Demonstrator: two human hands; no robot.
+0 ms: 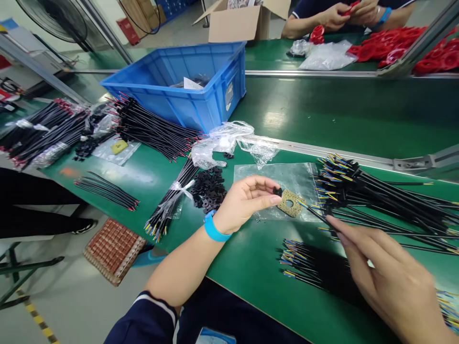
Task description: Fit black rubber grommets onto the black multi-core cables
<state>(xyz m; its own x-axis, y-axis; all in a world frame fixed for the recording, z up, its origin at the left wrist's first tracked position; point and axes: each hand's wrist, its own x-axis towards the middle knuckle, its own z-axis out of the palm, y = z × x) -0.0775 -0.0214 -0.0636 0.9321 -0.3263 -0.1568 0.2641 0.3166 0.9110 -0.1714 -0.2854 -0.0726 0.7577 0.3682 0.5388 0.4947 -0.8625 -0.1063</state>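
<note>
My left hand [247, 200] pinches a small black plastic clip [277, 191] between thumb and forefinger. Just beyond its fingertips, a yellow sponge [291, 208] with a round hole lies on a clear plastic bag [258, 173]. My right hand [383, 267] grips a black cable [315, 211], whose stripped end with coloured wires points toward the clip, apart from it. Left of my left wrist is a heap of black clips [208, 188]. Cables with clips on them [390, 196] are stacked beyond my right hand. More cables [301, 263] lie under it, partly hidden.
A blue bin [215, 102] stands at the back beside crumpled plastic [225, 138]. Cable bundles [154, 126] cover the left side. A metal rail [304, 147] runs behind the bags. Across the bench, another person's hands [344, 15] hold something red near red parts [398, 45].
</note>
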